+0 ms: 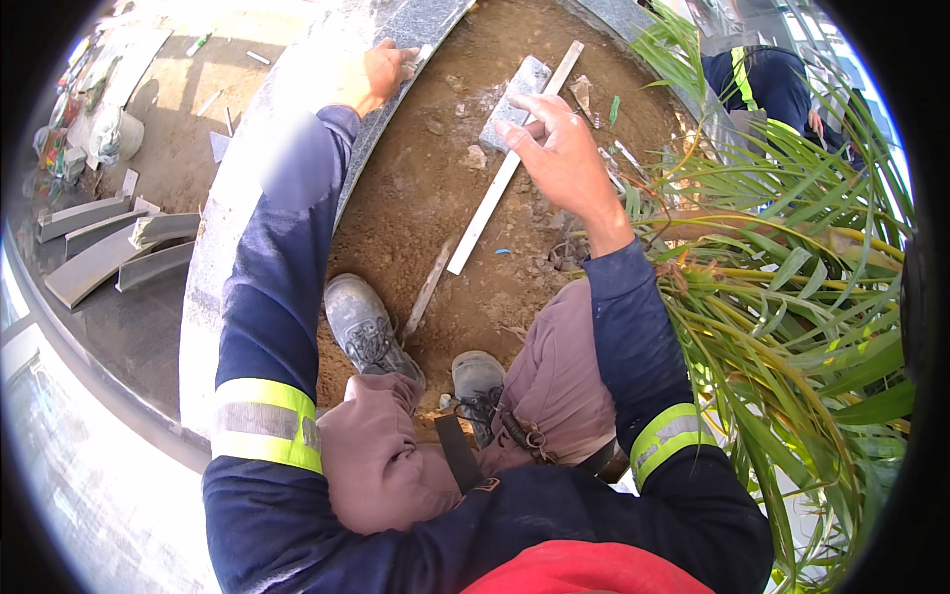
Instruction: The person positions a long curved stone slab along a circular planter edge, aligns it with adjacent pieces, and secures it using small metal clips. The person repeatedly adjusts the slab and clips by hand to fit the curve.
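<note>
My left hand [371, 78] is at the grey stone slab [394, 99] that edges the planting bed. Its fingers are bent near a small pale piece [425, 56] on the slab's edge; what they grip is hard to make out. Over the soil hangs my right hand [566, 156], thumb and forefinger apart, nothing visible between them. Beneath and beside it lie a long white strip [492, 198] and a speckled grey stone piece [527, 84]. The hand hides part of both.
Leafy palm fronds [792, 287] crowd the right side. Grey stone offcuts [94, 247] lie on the dark paving at left, near a white bucket [121, 136]. A thin wooden stick [427, 287] rests by my shoes [361, 317]. Another person [767, 79] bends at far right.
</note>
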